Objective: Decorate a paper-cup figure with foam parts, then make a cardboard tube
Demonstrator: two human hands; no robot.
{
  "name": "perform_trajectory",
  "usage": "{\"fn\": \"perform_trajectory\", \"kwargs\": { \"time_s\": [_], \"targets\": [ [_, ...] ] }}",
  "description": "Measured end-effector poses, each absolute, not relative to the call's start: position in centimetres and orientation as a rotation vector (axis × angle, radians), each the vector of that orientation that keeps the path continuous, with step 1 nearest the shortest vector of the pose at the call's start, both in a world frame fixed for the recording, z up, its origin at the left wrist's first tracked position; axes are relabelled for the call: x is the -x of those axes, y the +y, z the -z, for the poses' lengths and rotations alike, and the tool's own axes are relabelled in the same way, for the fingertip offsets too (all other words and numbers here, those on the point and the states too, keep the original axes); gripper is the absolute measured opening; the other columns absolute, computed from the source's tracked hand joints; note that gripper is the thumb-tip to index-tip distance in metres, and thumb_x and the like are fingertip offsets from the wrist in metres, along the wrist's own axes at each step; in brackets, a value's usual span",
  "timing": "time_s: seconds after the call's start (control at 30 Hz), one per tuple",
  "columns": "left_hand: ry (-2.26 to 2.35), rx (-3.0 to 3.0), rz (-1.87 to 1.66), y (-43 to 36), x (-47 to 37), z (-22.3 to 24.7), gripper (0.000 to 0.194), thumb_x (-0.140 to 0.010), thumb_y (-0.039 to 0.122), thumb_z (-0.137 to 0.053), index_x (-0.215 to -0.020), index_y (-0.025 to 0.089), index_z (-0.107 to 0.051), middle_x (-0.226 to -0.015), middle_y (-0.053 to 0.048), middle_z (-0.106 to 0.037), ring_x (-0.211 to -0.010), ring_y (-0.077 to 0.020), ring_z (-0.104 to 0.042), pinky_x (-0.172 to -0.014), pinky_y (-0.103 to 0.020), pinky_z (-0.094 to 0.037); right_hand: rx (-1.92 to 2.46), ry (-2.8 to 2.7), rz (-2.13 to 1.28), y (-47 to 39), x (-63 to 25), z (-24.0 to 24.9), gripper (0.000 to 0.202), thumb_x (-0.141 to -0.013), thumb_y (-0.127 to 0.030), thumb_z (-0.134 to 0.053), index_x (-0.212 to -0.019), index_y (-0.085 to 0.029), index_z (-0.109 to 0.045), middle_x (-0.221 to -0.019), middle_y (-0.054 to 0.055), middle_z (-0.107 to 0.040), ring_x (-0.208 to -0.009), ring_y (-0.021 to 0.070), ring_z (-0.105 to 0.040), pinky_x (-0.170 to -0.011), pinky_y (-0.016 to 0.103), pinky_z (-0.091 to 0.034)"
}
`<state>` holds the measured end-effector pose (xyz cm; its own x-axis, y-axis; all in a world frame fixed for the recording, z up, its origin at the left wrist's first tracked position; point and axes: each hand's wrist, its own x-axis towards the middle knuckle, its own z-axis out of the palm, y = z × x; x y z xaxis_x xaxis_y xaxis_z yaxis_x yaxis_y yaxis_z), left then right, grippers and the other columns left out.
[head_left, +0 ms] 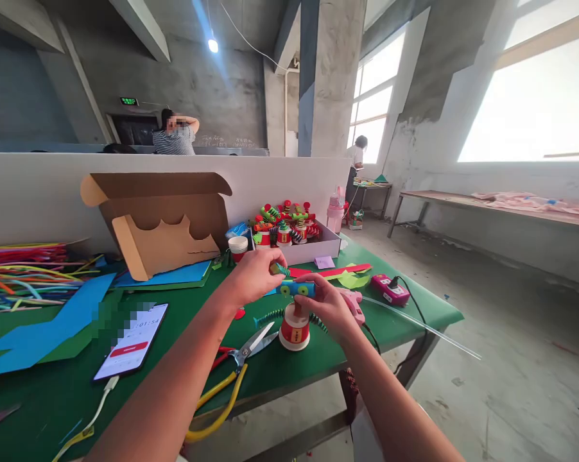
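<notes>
L hand (251,277) pinched on green coil (283,270); R hand (332,309) clamped on blue tube (289,289), just above red cup (294,331) nr front edge of green table (186,308). Scissors (242,355) beside cup; phone (134,343) further L. Toy box (302,255) at back, nr white panel (280,179). Room: bare concrete pillar (337,77), bright window (379,86) R, lit bulb (213,45), dusty grey floor (492,289), 2 ppl (174,138) in bkgd.

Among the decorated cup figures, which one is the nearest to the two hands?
The red-and-white cup figure standing on the green table beside the yellow-handled scissors; the other figures are in the white box.
</notes>
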<state>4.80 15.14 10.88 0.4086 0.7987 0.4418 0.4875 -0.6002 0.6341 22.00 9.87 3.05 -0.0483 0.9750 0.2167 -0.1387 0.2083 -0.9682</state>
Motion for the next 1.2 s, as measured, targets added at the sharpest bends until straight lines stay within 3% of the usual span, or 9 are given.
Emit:
{"fn": "perform_trajectory", "kwargs": {
  "time_s": [0.13, 0.33, 0.47, 0.63, 1.2],
  "targets": [
    [1.061, -2.333, -1.034, 15.3, -5.3, -11.3, 0.007, -0.061, 0.018, -0.064, -0.067, 0.022, -0.065, -0.069, 0.0, -0.061, -0.062, -0.0158, -0.05, -0.056, -0.026, -0.035, 0.835, -1.15, -1.168, 10.0, -22.3, -2.6, 0.036, -0.068, -0.038, -0.08, -0.097, -0.023, -0.065, -0.088, 0.0, -0.067, -0.078, 0.015, -0.063, -0.073, 0.027, -0.05],
    [1.059, -2.319, -0.893, 15.2, -4.7, -12.2, 0.012, -0.069, 0.027, -0.065, -0.079, 0.022, -0.068, -0.076, -0.001, -0.064, -0.066, -0.017, -0.055, -0.057, -0.026, -0.04, 0.735, -1.169, -1.252, 9.7, -22.2, -3.0, 0.036, -0.071, -0.038, -0.079, -0.101, -0.023, -0.063, -0.083, 0.0, -0.066, -0.069, 0.015, -0.063, -0.071, 0.03, -0.05],
    [1.026, -2.293, -0.841, 15.0, -4.6, -12.2, 0.012, -0.067, 0.025, -0.064, -0.078, 0.022, -0.068, -0.072, 0.0, -0.063, -0.061, -0.0149, -0.054, -0.052, -0.024, -0.039, 0.724, -1.194, -1.266, 9.5, -22.0, -3.1, 0.038, -0.071, -0.04, -0.079, -0.1, -0.023, -0.062, -0.075, -0.001, -0.065, -0.063, 0.0156, -0.063, -0.067, 0.03, -0.05],
    [1.078, -2.286, -0.704, 14.7, -4.6, -12.1, 0.012, -0.067, 0.024, -0.064, -0.078, 0.022, -0.067, -0.062, 0.002, -0.06, -0.056, -0.015, -0.054, -0.05, -0.023, -0.039, 0.749, -1.22, -1.204, 9.3, -22.0, -3.3, 0.038, -0.072, -0.04, -0.078, -0.101, -0.023, -0.06, -0.082, 0.0, -0.065, -0.066, 0.0154, -0.064, -0.066, 0.029, -0.05],
    [1.155, -2.317, -0.653, 13.5, -5.2, -13.1, 0.008, -0.064, 0.023, -0.062, -0.071, 0.021, -0.064, -0.061, 0.001, -0.06, -0.053, -0.0145, -0.053, -0.046, -0.024, -0.034, 0.783, -1.25, -1.196, 9.0, -21.4, -3.2, 0.035, -0.075, -0.036, -0.073, -0.104, -0.023, -0.058, -0.074, -0.001, -0.061, -0.064, 0.014, -0.059, -0.061, 0.027, -0.045]
  ]
}}
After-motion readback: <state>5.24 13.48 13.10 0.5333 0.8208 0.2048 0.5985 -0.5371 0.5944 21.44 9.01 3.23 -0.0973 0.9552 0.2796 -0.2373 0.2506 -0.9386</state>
